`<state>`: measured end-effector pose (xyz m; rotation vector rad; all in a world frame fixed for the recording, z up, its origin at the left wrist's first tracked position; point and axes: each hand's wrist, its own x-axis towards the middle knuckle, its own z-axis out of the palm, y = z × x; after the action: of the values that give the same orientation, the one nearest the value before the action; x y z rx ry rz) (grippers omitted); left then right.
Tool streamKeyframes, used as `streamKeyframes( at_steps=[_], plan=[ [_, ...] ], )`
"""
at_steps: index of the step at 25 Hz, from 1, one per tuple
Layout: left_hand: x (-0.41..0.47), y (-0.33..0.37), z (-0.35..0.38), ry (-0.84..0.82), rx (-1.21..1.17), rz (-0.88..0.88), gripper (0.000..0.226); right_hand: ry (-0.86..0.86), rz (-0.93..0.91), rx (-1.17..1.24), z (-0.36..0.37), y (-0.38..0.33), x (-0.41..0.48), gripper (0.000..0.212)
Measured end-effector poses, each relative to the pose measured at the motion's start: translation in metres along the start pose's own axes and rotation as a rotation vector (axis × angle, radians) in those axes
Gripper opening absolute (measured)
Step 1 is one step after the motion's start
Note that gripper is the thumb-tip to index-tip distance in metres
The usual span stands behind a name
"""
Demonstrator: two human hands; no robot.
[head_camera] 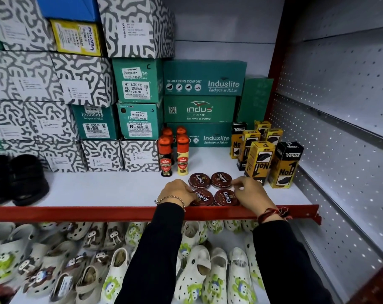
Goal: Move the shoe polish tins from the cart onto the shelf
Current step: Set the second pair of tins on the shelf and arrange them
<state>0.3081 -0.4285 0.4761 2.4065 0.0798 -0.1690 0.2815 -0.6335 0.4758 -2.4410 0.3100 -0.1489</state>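
Our left hand [177,191] pinches the rim of the front-left tin [202,198]; our right hand [249,189] fingers the front-right tin [226,197], how firmly we cannot tell. Both lie flat between our grips, lids up, round. Beyond sit two more tins [210,180], touching.

The near-left polish tin [202,197] is being partly covered by the left hand [178,193]. The black shoes [15,178] are being cut off by the left edge. The small label print on the patterned boxes [81,84] cannot be read.
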Motion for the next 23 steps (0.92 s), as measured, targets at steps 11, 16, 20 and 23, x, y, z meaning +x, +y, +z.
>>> streamKeyframes(
  at_steps=[11,16,20,23],
  plan=[
    [0.007,-0.001,0.005,-0.026,0.013,0.010,0.043,-0.093,-0.077,-0.051,0.005,0.004,0.006,0.040],
    [0.009,0.001,0.010,-0.059,0.140,0.149,0.052,-0.150,-0.144,-0.172,0.009,0.004,0.011,0.059],
    [0.009,0.013,0.014,-0.188,0.244,0.310,0.070,-0.249,-0.217,-0.204,0.017,-0.003,0.013,0.061],
    [0.007,0.010,0.020,-0.213,0.214,0.347,0.071,-0.221,-0.237,-0.192,0.020,-0.001,0.010,0.058]
  ],
)
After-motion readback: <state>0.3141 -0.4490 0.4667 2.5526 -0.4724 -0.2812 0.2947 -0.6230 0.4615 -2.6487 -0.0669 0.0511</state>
